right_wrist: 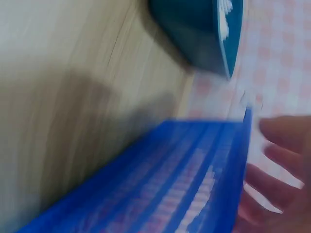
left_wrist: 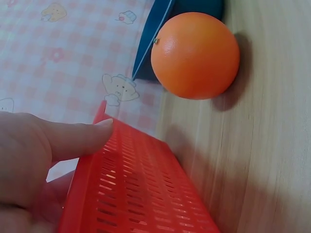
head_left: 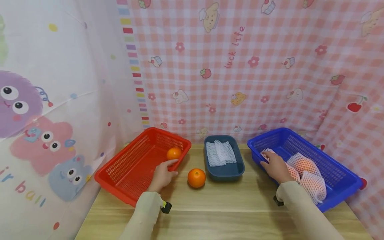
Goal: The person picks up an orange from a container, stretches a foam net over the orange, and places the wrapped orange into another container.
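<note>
My left hand (head_left: pixel 163 175) is at the right side of the red basket (head_left: pixel 115 168), its thumb lying at the rim in the left wrist view. Its extended index finger reaches beside an orange (head_left: pixel 174 153) inside that basket. Another orange (head_left: pixel 196 178) sits on the table to the right of this hand. My right hand (head_left: pixel 277 168) reaches over the left rim of the blue basket (head_left: pixel 342 176), fingers spread and blurred in the right wrist view. Just beyond its fingertips, a white foam net (head_left: pixel 267 152) shows partly. Several oranges in foam nets (head_left: pixel 313 186) lie beside the hand.
A dark teal tray (head_left: pixel 225 176) stands between the baskets, holding flat white foam nets (head_left: pixel 220 153). Checked pink cloth (head_left: pixel 192 80) hangs behind the wooden table (head_left: pixel 228 213). A white printed cloth (head_left: pixel 75 110) hangs on the left.
</note>
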`<state>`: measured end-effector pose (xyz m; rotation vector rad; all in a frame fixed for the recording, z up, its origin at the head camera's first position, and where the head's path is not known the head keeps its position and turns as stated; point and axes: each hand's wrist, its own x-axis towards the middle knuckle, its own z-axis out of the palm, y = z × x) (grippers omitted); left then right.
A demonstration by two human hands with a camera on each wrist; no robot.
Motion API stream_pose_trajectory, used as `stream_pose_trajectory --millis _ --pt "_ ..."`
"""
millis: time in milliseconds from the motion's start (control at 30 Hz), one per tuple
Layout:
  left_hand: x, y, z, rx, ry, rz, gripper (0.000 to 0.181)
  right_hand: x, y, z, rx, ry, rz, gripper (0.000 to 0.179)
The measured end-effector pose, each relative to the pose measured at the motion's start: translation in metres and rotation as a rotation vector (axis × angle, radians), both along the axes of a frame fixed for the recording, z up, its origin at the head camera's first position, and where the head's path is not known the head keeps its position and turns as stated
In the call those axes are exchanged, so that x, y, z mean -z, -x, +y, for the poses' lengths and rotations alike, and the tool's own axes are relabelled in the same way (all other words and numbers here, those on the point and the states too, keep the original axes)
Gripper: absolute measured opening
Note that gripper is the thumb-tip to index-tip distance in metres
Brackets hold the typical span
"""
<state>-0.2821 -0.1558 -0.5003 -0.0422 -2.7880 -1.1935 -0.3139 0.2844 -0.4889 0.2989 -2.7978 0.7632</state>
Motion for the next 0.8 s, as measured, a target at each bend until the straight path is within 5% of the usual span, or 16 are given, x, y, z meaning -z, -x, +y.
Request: stream_pose_trajectory --millis 200,533,800 --pt "0.001 0.001 0.0 -0.011 0.003 -0.021 0.05 0.006 0.015 -0.05 -0.008 0.043 0.183 0.046" --pt "0.0 0.001 -0.002 -0.017 0.009 -0.018 0.049 0.044 0.046 -0.118 -0.204 -0.093 0.044 0.052" --pt "0.001 0.002 0.0 -0.027 0.017 -0.011 0.049 0.061 0.052 -0.136 -0.192 -0.293 -0.174 0.041"
